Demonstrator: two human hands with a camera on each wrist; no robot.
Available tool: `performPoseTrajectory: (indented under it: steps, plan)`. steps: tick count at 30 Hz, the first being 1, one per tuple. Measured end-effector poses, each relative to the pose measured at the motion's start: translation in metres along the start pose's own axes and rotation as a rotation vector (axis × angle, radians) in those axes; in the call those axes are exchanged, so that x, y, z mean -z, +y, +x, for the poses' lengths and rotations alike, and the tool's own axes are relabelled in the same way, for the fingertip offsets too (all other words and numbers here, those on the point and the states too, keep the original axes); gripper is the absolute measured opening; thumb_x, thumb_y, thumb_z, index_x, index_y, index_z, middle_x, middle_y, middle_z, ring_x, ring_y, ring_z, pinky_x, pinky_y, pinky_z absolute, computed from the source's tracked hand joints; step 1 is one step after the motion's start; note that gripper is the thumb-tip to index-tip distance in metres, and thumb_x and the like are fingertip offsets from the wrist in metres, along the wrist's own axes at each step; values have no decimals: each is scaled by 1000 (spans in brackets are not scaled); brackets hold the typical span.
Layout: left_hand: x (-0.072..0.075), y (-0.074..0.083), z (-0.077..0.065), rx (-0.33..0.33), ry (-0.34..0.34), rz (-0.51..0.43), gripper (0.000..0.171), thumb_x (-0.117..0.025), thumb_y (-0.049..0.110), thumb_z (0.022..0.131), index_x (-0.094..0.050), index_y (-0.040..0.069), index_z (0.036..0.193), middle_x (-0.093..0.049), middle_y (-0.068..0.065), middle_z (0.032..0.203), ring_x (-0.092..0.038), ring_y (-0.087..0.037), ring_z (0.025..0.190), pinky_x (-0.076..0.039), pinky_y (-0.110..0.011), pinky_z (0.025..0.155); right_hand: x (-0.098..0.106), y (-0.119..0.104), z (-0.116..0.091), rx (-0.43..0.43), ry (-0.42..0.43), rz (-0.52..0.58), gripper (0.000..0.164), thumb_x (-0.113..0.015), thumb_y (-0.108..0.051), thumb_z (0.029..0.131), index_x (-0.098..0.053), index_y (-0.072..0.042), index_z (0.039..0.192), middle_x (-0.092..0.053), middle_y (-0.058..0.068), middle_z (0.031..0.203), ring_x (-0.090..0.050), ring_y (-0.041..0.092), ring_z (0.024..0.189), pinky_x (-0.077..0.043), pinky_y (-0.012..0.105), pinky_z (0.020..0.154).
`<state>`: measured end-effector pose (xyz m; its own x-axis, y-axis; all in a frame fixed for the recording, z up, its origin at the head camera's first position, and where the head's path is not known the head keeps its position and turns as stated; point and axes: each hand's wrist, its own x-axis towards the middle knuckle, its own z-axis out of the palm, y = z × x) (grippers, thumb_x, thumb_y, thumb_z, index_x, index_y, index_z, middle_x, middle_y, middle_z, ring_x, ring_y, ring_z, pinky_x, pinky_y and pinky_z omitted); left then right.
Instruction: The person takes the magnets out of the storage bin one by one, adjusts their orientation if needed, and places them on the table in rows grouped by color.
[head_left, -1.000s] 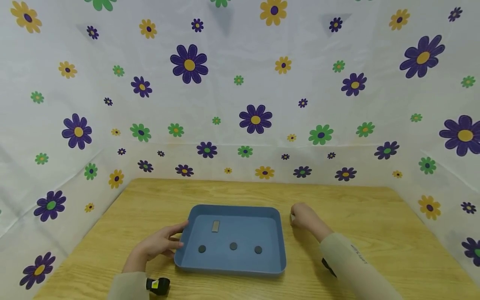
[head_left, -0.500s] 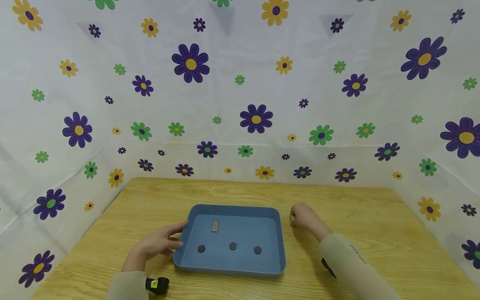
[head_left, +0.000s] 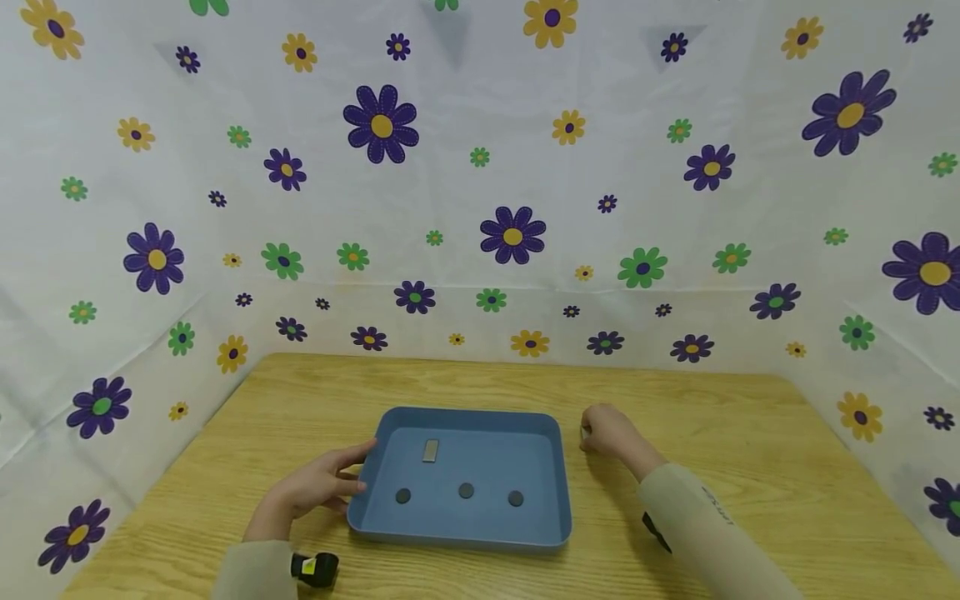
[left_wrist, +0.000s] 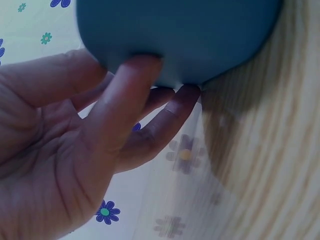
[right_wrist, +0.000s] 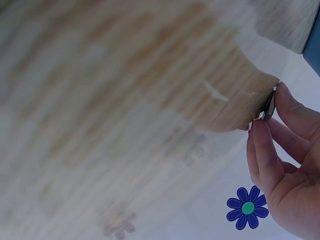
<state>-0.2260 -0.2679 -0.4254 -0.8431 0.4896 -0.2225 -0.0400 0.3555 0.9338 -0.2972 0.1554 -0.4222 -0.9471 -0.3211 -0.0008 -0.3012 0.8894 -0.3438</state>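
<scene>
A shallow blue tray [head_left: 465, 533] stands on the wooden table. My left hand [head_left: 311, 487] touches the outside of its left wall, fingers spread and loosely bent; in the left wrist view several fingertips [left_wrist: 145, 62] meet the blue wall. Inside the tray lie a small grey rectangular piece [head_left: 431, 451] and three dark round discs, at left [head_left: 402, 496], middle [head_left: 466, 490] and right [head_left: 515, 498]. To the right of the tray, my right hand [head_left: 611, 433] pinches a small, thin, shiny metal piece [right_wrist: 269, 106] between thumb and fingers, low over the tabletop. Fingers hide much of this piece.
The light wooden table [head_left: 697, 408] extends around the tray. A white flower-patterned sheet [head_left: 465, 200] hangs behind it and along both sides. A dark wrist camera [head_left: 318, 570] sits at the left wrist.
Almost nothing differs. Both hands, the tray and the pieces in it hold their places; the head view shifts very slightly.
</scene>
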Motion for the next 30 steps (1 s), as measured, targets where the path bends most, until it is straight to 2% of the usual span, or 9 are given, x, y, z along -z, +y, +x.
performPoseTrajectory:
  steps: [7, 13, 20, 23, 26, 30]
  plan:
    - [2, 0, 0, 3, 0, 11, 67, -53, 5, 87, -12, -1, 140, -11, -33, 138, -48, -30, 103, -50, -39, 64, 1, 0, 2, -5, -15, -23, 13, -73, -6, 71, -61, -3, 68, -56, 4, 69, -51, 18, 66, -44, 33, 60]
    - [2, 1, 0, 7, -12, 1, 67, -53, 5, 87, -12, -1, 140, -10, -34, 138, -49, -28, 100, -50, -39, 64, 1, 0, 2, -2, -18, -27, 13, -73, -7, 70, -61, -4, 68, -58, 5, 71, -51, 18, 66, -44, 33, 61]
    - [2, 0, 1, 9, -4, -2, 67, -53, 5, 87, -12, 0, 141, -10, -33, 139, -47, -31, 104, -50, -39, 65, 2, 2, 1, -6, -21, 2, 12, -73, -8, 70, -62, -3, 70, -60, 7, 76, -54, 21, 69, -45, 36, 63]
    - [1, 0, 2, 14, 6, 4, 66, -53, 5, 87, -14, 1, 141, -11, -32, 139, -47, -31, 104, -50, -39, 65, 5, 3, 1, -27, -27, 26, 18, -71, -13, 73, -64, 1, 81, -62, 9, 82, -56, 24, 74, -46, 38, 67]
    - [1, -1, 2, 16, 11, 17, 66, -53, 6, 87, -14, 1, 141, -12, -32, 139, -46, -31, 105, -50, -39, 66, 11, 3, 0, -43, -16, 59, 31, -68, -19, 77, -62, 5, 94, -62, 15, 91, -56, 30, 83, -46, 41, 72]
    - [1, -2, 1, 18, 13, 23, 67, -54, 8, 87, -14, 0, 141, -12, -32, 138, -46, -31, 105, -50, -39, 66, 22, -1, -4, -12, 39, 116, 37, -65, -19, 80, -59, 9, 103, -59, 22, 97, -55, 35, 89, -45, 43, 74]
